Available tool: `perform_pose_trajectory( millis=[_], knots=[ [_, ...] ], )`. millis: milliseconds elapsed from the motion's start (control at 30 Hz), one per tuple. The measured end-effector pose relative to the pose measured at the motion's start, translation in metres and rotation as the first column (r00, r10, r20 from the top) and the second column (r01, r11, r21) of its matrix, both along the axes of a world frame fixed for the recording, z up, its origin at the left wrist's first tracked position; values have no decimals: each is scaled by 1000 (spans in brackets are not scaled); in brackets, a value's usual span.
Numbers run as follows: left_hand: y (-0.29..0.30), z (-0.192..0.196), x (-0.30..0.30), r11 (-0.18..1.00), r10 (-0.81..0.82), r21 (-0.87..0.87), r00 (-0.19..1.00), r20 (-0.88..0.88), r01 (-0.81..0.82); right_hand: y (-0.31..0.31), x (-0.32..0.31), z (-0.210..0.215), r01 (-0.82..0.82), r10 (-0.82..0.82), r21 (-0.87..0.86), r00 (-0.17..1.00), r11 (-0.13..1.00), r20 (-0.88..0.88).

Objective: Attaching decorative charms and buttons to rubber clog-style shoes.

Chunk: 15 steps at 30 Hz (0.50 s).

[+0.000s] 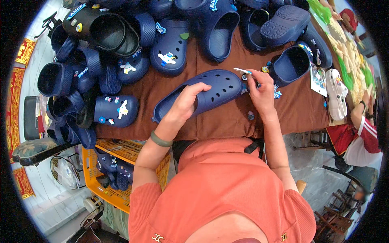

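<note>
Brown cloth covers the surface (291, 109) under both hands; pale tiled floor shows below its near edge. The left hand (187, 101) is closed around the heel opening of a navy clog (210, 91) lying just beyond the person's chest. The right hand (261, 91) pinches a small flat charm (243, 71) at the clog's toe. Beyond both hands navy clogs (170, 48) crowd the cloth, piling up left of the left hand. A white clog (336, 95) lies right of the right hand. A yellow crate (109, 190) sits below the left forearm.

left hand (187, 101) curled in a grasp; right hand (261, 91) pinching.
</note>
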<state>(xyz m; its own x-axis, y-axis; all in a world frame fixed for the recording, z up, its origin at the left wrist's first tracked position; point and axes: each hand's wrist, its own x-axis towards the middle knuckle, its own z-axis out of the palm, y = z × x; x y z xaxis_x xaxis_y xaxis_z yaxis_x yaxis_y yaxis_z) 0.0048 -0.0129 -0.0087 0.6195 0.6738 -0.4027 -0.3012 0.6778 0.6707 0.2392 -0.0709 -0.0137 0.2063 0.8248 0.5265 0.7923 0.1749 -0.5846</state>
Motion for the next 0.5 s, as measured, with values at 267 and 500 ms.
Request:
perform_pose_trajectory(
  millis=[267, 500],
  knots=[
    [1, -5, 2, 999, 5, 51, 1000, 7, -6, -3, -42, 23, -67, 29, 37, 774, 997, 632],
    [0, -3, 3, 999, -5, 39, 1000, 8, 5, 5, -36, 49, -189, 257, -176, 663, 966, 703]
  ],
)
